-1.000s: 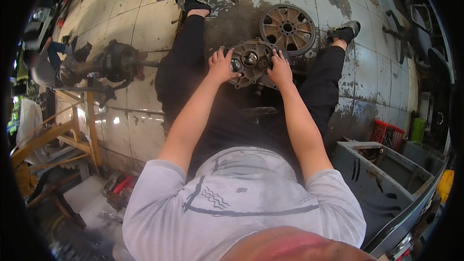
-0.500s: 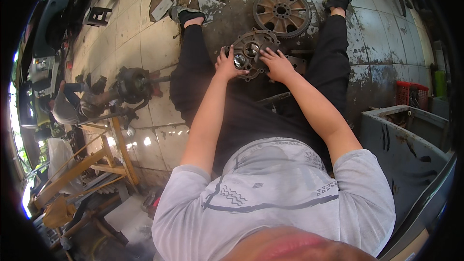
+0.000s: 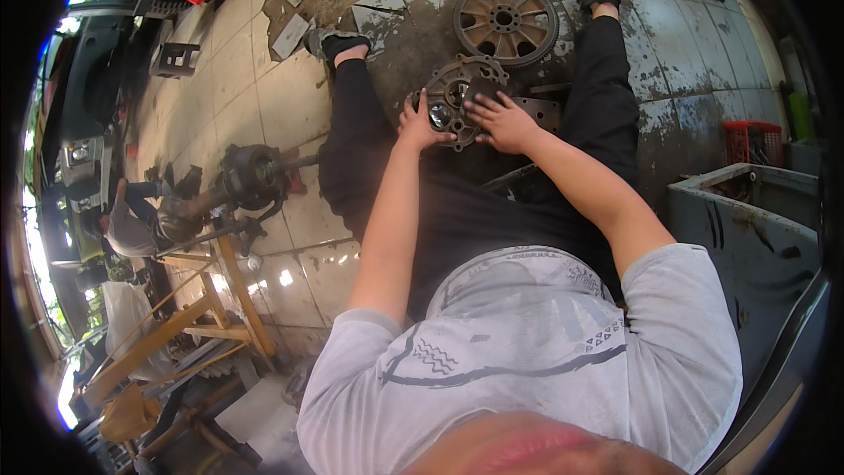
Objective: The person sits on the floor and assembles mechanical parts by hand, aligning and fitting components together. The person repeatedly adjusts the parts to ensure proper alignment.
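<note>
A round metal housing (image 3: 463,70) with bolt lugs and open bores rests between my outstretched legs. My left hand (image 3: 422,127) grips its left side, fingers spread along the rim and thumb near the lower edge. On the right part of the housing lies a dark flat piece (image 3: 483,88), perhaps an abrasive sheet. My right hand (image 3: 505,125) presses its fingers onto that piece's lower edge; what lies beneath the palm is hidden. Just beyond sits a toothed flywheel (image 3: 505,22), flat on the floor. A metal plate with holes (image 3: 540,111) shows to the right of my right hand.
A grey metal bin (image 3: 747,237) stands at the right, with a red plastic crate (image 3: 753,142) behind it. Left are a mechanical assembly (image 3: 255,178), a wooden frame (image 3: 237,290), a small dark stool (image 3: 175,60) and another person (image 3: 132,224). Broken tiles (image 3: 290,35) lie at the far left.
The whole view has shifted slightly. My right hand has slid a little toward the left and nearer to me on the housing. My left hand keeps its place on the rim.
</note>
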The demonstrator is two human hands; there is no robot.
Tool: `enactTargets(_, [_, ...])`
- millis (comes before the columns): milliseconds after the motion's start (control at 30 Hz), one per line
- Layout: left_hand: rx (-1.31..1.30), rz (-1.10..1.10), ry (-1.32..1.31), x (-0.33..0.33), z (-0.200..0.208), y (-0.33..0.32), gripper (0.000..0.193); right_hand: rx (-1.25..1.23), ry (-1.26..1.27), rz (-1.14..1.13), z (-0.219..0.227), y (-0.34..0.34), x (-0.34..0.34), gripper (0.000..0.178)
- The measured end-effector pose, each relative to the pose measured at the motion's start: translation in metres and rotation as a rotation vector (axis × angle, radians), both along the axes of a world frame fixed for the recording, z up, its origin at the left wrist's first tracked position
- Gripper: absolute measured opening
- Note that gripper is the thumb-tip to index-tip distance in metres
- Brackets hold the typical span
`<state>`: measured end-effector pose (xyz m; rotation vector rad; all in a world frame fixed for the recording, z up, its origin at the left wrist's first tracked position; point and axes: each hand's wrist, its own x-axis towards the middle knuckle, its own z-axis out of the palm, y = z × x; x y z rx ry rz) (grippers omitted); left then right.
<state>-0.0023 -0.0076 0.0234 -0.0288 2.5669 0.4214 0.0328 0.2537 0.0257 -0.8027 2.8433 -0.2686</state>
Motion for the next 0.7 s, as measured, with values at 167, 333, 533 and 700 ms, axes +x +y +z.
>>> enactTargets(167, [0.071,0.016,0.000,-0.003,-0.006,-0.004,0.158,0.009,-0.045,0.202,-0.003,0.002,-0.001,0.073])
enactTargets(333, [0.071,0.043,-0.032,-0.004,-0.004,-0.001,0.157,-0.061,-0.050,0.152,-0.001,0.005,-0.002,0.077])
enactTargets(533, [0.040,0.077,-0.007,0.000,-0.006,0.002,0.154,0.138,-0.122,0.243,0.022,0.007,0.001,0.079])
enactTargets(700, [0.054,0.048,0.009,-0.001,-0.010,-0.001,0.159,0.173,-0.051,0.271,0.006,0.004,0.011,0.078])
